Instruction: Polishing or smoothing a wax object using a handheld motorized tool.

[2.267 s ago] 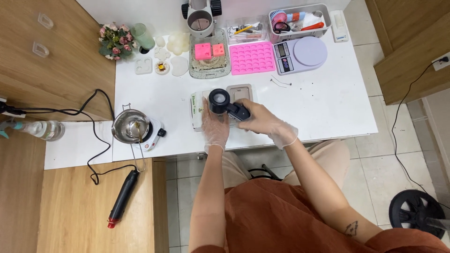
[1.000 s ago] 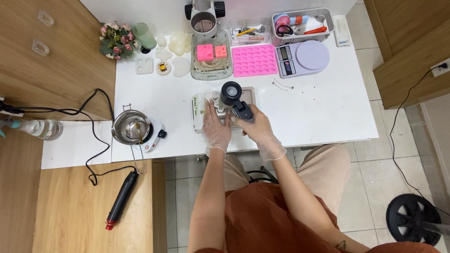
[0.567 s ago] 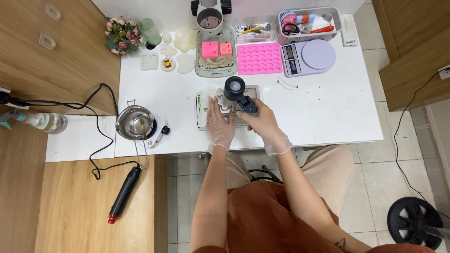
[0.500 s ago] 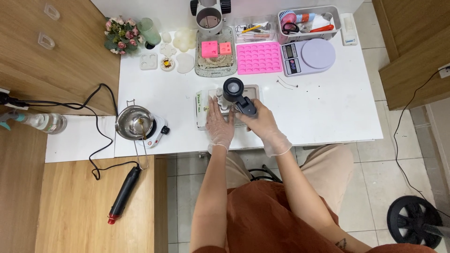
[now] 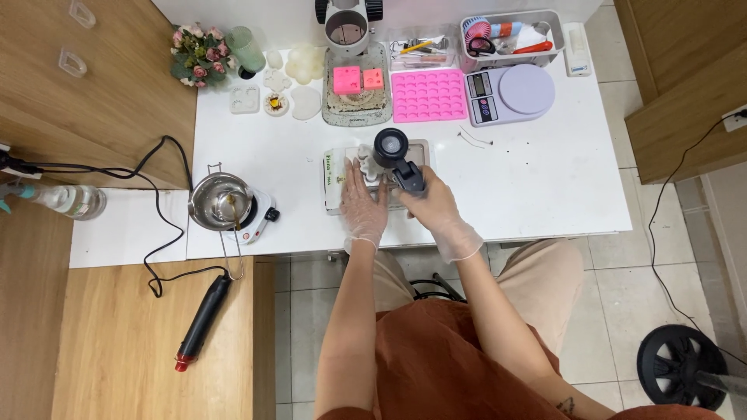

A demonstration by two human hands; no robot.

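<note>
Upright, heat gun (image 5: 395,155) nozzle upward

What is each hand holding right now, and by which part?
Right hand grips the black heat gun by its handle. Left hand rests on the small white mold, steadying it.

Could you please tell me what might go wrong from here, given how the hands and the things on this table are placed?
The right hand holds a dark round-headed tool over a small white piece that the left hand steadies on a tray; the left fingers sit close beneath the tool and might be caught. At the table's left edge, a metal pot on a small burner stands near a trailing black cable; a snag could tip it.
</note>
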